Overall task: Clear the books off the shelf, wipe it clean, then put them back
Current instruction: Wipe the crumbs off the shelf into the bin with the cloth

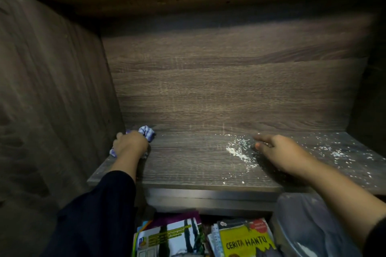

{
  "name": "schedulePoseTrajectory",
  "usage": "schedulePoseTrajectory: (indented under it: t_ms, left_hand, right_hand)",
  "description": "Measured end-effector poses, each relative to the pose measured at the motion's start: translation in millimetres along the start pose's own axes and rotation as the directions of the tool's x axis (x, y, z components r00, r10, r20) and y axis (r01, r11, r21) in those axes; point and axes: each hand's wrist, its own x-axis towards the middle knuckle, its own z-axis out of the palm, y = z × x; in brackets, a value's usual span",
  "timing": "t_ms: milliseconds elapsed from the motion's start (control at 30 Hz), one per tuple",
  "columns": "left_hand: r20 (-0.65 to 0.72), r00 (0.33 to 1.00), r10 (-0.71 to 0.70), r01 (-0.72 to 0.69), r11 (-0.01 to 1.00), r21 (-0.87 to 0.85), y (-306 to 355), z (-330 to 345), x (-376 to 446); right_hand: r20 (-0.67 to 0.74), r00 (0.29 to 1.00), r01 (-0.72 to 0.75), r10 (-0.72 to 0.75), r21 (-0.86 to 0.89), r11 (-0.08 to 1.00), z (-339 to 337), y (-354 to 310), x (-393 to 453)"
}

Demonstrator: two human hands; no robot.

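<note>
Our left hand (130, 144) has its fingers (119, 135) curled tight round a bunched blue-and-white checked cloth (147, 132), pressing it down in the back left corner of the shelf (188, 165), hard against the left side wall (52, 89). Bits of cloth stick out past the knuckles toward the back panel (229, 81) and below the heel of the hand. Our right hand (277, 152) lies flat on the shelf toward the right, fingers (261, 138) straight and relaxed, holding nothing, their tips just beside a drift of white dust (240, 150). More white specks are scattered across the right end of the shelf, out to its front edge. A dark sleeve (100, 210) covers our left forearm; the right forearm is bare. The shelf carries no books; the books (204, 238) lie piled below its front edge, a yellow cover reading CERITA HANTU (247, 242) among them, and a grey plastic bag (309, 225) sits just to their right
</note>
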Motion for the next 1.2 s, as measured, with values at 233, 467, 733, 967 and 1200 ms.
schedulePoseTrajectory:
  t_ms: [233, 467, 733, 967, 1200]
  left_hand:
    - [0.029, 0.967, 0.253, -0.252, 0.967, -0.036, 51, 13, -49]
    - [0.005, 0.914, 0.405, -0.404, 0.914, -0.030, 140, 35, -120]
    - [-0.061, 0.823, 0.565, -0.544, 0.752, -0.372, 199, 33, -172]
    - [-0.266, 0.908, 0.325, -0.403, 0.854, -0.330, 108, -28, -149]
    - [0.069, 0.992, 0.107, -0.099, 0.990, -0.102, 43, 15, -134]
  right_hand:
    - [0.009, 1.000, 0.014, -0.014, 0.005, 1.000, -4, 1, -4]
    - [-0.007, 1.000, -0.013, 0.013, -0.012, 1.000, -18, 15, -19]
    - [-0.037, 0.995, -0.093, 0.094, 0.039, 0.995, -41, 61, -42]
    - [-0.139, 0.990, -0.006, 0.033, 0.185, 0.983, -62, 80, -78]
    - [0.124, 0.989, -0.136, 0.082, 0.541, 0.830, -58, 102, -101]
